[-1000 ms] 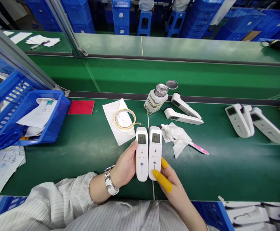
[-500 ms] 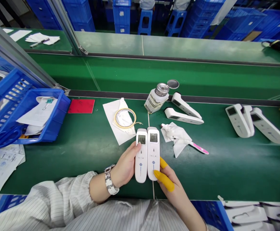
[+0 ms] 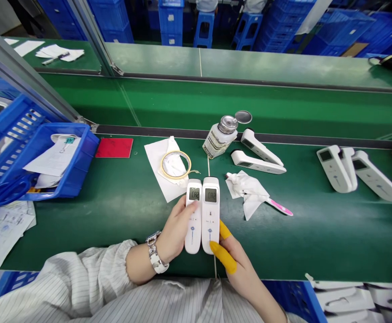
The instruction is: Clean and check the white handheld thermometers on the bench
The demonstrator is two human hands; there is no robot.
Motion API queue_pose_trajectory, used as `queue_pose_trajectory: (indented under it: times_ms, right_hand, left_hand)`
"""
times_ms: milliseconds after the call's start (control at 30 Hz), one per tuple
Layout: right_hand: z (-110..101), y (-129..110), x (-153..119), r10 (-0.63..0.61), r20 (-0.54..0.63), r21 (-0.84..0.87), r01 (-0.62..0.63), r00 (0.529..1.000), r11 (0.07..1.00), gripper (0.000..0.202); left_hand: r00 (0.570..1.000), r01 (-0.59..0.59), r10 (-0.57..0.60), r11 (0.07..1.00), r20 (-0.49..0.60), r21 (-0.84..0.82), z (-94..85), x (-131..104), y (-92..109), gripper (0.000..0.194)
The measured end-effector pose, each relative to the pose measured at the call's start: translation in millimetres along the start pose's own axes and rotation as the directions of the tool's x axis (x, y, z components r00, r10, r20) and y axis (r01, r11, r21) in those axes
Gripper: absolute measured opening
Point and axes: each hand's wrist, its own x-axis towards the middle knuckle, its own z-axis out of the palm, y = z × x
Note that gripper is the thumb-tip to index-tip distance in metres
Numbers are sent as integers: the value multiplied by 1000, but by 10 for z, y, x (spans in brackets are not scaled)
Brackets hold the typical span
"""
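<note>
Two white handheld thermometers stand side by side in front of me, their small grey screens lit and facing up. My left hand (image 3: 176, 231) is closed on the left thermometer (image 3: 192, 237), its thumb lying just below the screen. Yellow finger cots cover the thumb and a finger of my right hand (image 3: 238, 262), which grips the lower part of the right thermometer (image 3: 211, 208). Beyond them lies a roll of tape (image 3: 163, 167) on white paper. A pink-handled brush (image 3: 280, 207) wrapped in a white wipe (image 3: 248, 190) rests to the right.
A white pump bottle (image 3: 216, 142) with its metal lid raised stands near two more thermometers (image 3: 259, 167). Several others (image 3: 379, 177) lie at the right. On the left are a red card (image 3: 114, 148) and a blue bin (image 3: 81, 168) with papers. White casings (image 3: 346, 298) fill a crate below the bench edge.
Both thermometers have shifted slightly left with my hands. A narrow gap between them now shows, and the right one's screen is angled a little differently.
</note>
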Motion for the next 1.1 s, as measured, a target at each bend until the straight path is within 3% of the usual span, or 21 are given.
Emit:
queue_pose_trajectory:
  times_ms: [167,267,367,467,667,833,1100]
  right_hand:
    - [-1,-3,9,3,24,88,-5,1000,996,38]
    - [24,30,8,-23,-94,145,37,995,989,36]
    - [70,44,11,-53,-183,108,73,982,991,38]
    - [124,54,-6,-64,-153,-42,58,986,997,46]
    - [205,144,-110,-281,-221,-390,180,934,903,58]
    - [222,156,-140,-230,-156,-302,175,961,937,51]
    - [204,188,-166,-228,-178,-234,183,957,955,46]
  left_hand:
    - [994,109,-111,987,-8,-117,-13,13,7,47]
    - [983,179,-174,978,55,-110,-2,-5,19,47]
    - [992,93,-82,989,100,-111,26,-17,34,35]
    - [996,-25,36,992,84,-125,44,-24,51,25]
    - [986,-8,20,997,166,-70,26,-66,78,26]
    - [979,-23,32,999,200,-47,23,-74,85,32]
    - [983,-22,29,999,183,-41,26,-79,83,32]
